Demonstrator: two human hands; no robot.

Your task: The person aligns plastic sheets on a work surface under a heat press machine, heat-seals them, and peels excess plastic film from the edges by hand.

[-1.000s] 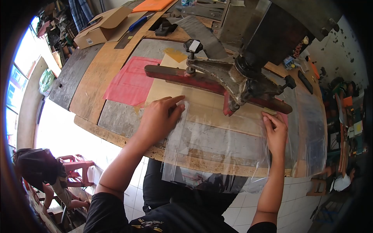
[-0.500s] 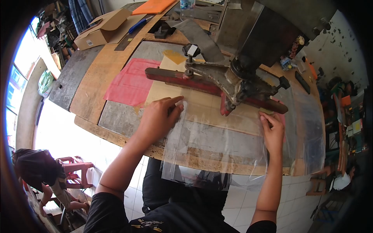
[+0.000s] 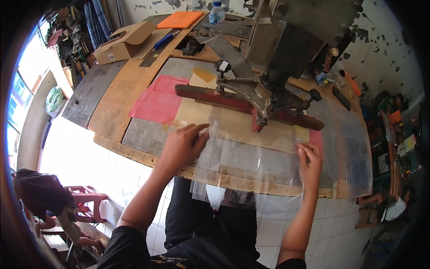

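Observation:
A clear plastic sheet (image 3: pixel 242 154) stretches between my hands and hangs over the table's front edge. My left hand (image 3: pixel 182 145) is at its left side, thumb and forefinger bent around the edge, which they seem to pinch. The right corner is pinched between the thumb and fingers of my right hand (image 3: pixel 310 157). Just beyond the sheet, the long red bar (image 3: pixel 215 98) of a heavy press (image 3: pixel 264 92) lies over a tan sheet (image 3: pixel 192 112). Pink material (image 3: pixel 159 98) spreads to the left. Glare on the plastic hides parts of its outline.
An open cardboard box (image 3: pixel 121 45), a blue-handled cutter (image 3: pixel 165 40) and an orange sheet (image 3: pixel 181 19) lie at the back left. A water bottle (image 3: pixel 217 15) stands behind. More clear plastic (image 3: pixel 358 166) hangs at the table's right. A person (image 3: pixel 45 197) is at the lower left.
Both hands have drawn back from the red bar towards my body, the right one more, bringing the plastic sheet along. The view has shifted slightly.

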